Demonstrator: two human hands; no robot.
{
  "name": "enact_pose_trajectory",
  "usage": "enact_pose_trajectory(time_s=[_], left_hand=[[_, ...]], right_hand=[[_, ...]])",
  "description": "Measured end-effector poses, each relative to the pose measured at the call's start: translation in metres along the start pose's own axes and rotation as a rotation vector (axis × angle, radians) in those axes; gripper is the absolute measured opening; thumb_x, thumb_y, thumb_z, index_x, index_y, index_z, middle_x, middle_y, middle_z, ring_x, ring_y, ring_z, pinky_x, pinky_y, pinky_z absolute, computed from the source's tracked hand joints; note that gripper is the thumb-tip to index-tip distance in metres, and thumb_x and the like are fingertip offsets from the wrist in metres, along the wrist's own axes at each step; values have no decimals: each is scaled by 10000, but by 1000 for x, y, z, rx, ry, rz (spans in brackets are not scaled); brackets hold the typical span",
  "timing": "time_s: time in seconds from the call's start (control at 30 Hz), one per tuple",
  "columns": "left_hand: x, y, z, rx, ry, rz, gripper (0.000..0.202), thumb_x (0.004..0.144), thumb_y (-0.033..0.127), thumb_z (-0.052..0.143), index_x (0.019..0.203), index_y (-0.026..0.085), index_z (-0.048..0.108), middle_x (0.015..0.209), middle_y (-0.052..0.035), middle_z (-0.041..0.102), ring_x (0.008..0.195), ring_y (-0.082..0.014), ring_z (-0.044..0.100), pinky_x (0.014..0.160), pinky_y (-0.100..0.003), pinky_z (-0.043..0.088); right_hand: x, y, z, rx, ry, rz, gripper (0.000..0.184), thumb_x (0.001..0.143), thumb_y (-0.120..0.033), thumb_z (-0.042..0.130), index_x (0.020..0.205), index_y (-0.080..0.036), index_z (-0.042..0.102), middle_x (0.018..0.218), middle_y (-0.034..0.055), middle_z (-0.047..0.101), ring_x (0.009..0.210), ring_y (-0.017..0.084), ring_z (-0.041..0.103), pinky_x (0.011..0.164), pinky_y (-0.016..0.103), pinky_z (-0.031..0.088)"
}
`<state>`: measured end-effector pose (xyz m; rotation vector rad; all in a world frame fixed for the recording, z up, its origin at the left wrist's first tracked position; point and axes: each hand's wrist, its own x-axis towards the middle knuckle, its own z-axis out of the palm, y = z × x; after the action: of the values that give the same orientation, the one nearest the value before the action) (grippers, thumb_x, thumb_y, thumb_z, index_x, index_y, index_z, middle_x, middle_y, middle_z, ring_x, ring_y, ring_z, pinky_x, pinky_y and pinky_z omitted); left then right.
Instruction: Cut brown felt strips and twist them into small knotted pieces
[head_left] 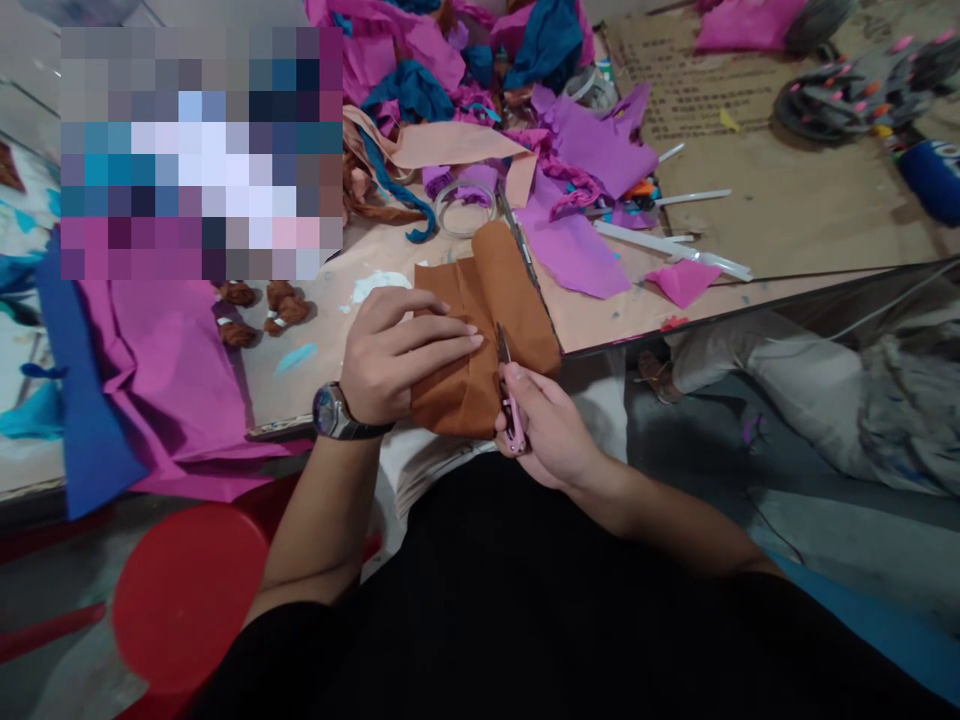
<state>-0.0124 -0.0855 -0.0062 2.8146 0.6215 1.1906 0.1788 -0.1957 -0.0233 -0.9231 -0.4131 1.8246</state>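
My left hand (401, 350), with a wristwatch on its wrist, lies on a folded brown sheet of cloth or crepe paper (487, 335) at the table's near edge; its fingers are together and stretched flat, pressing the folds down. My right hand (551, 430) is closed round small pink-handled scissors (508, 395). The blades point up into the brown sheet's lower edge, right beside my left fingertips.
Purple, pink and blue scraps (480, 90) pile up at the back of the table. A tape roll (465, 207), white strips (675, 245) and small brown rolled pieces (262, 310) lie around. Pink and blue sheets (150, 380) hang at left. A red stool (187, 590) stands below.
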Motion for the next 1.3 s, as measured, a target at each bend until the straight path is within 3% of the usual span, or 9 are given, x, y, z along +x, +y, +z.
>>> enact_pose_trajectory(time_s=[0.3, 0.57, 0.83, 0.97, 1.07, 1.2, 1.3], left_hand=[[-2, -1, 1, 10, 3, 24, 337, 969, 304, 716, 1304, 337, 726, 1127, 6, 813, 1101, -260, 690, 911, -482, 518], [-7, -3, 0, -13, -47, 13, 335, 1014, 374, 643, 1344, 381, 702, 1114, -1, 809, 1129, -254, 693, 940, -485, 523], [-1, -4, 4, -36, -111, -146, 298, 1027, 318, 609, 1288, 357, 746, 1180, -28, 797, 1151, -247, 657, 1005, -479, 545], [0, -6, 5, -25, -48, -123, 259, 984, 275, 673, 1209, 361, 767, 1090, -20, 810, 1086, -242, 674, 971, -473, 554], [-1, -6, 7, -10, -4, -138, 251, 973, 235, 676, 1182, 340, 767, 1074, -26, 802, 1071, -241, 678, 968, -465, 555], [0, -4, 8, -18, 85, -280, 288, 1029, 264, 561, 1261, 290, 731, 1175, -74, 746, 1122, -238, 667, 1023, -465, 547], [7, -6, -1, -106, 167, -427, 347, 1076, 345, 485, 1385, 289, 631, 1269, -92, 693, 1095, -211, 680, 988, -414, 585]], right_hand=[[0, -2, 1, 0, 3, 2, 471, 849, -639, 781, 900, -231, 552, 534, -92, 574, 388, 56, 429, 380, 164, 347], [-1, 0, -4, -71, 14, -51, 455, 881, -650, 747, 922, -228, 583, 566, -86, 569, 416, 62, 460, 383, 162, 374], [-7, -5, -14, -253, -43, -159, 442, 944, -671, 654, 958, -232, 599, 645, -64, 600, 468, 70, 504, 425, 185, 396], [-12, -12, -17, -461, -31, -309, 406, 1008, -631, 583, 1039, -227, 603, 671, -63, 607, 465, 64, 498, 453, 198, 401], [-14, -16, -20, -624, -31, -425, 370, 1037, -583, 563, 989, -219, 608, 699, -47, 615, 493, 67, 517, 491, 214, 412], [-15, -24, -25, -734, -68, -486, 409, 1027, -589, 576, 868, -213, 607, 684, -24, 626, 512, 86, 534, 511, 235, 423], [-13, -35, -27, -691, -120, -466, 417, 1006, -611, 596, 894, -211, 627, 664, -26, 632, 476, 84, 524, 477, 230, 406]])
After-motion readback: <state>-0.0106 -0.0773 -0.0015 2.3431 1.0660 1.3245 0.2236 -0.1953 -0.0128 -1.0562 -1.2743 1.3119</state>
